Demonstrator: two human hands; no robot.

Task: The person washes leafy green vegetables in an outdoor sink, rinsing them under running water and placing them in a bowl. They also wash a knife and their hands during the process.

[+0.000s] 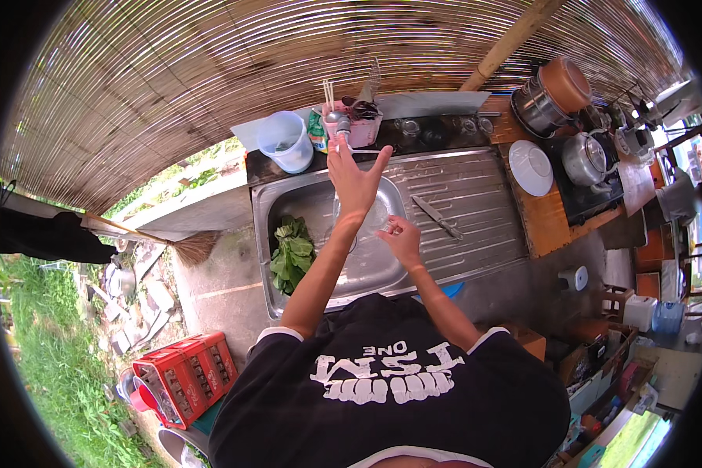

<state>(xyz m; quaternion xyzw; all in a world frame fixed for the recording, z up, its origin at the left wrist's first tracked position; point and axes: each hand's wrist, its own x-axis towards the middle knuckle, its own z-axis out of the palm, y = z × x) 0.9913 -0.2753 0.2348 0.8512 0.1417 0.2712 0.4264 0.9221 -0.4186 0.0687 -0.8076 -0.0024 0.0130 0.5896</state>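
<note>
My left hand (pixel 354 181) is raised over the far side of the metal sink (pixel 374 278), its fingers spread at the faucet (pixel 343 127). Nearer to me, my right hand (pixel 402 237) is over the sink's right part with fingertips bent together; whether they pinch something small I cannot tell. Below the hands the basin's bottom looks wet. Leafy green vegetables (pixel 292 253) lie at the basin's left side. A knife (pixel 437 217) rests on the ribbed drainboard (pixel 474 199) to the right of my right hand.
Behind the sink stand a translucent plastic bucket (pixel 286 143) and a pink utensil holder (pixel 362 131). To the right are a white plate (pixel 530 168) and a metal kettle (pixel 585 159) on a stove. A red bottle crate (pixel 190 377) and a broom (pixel 196 247) are at the left.
</note>
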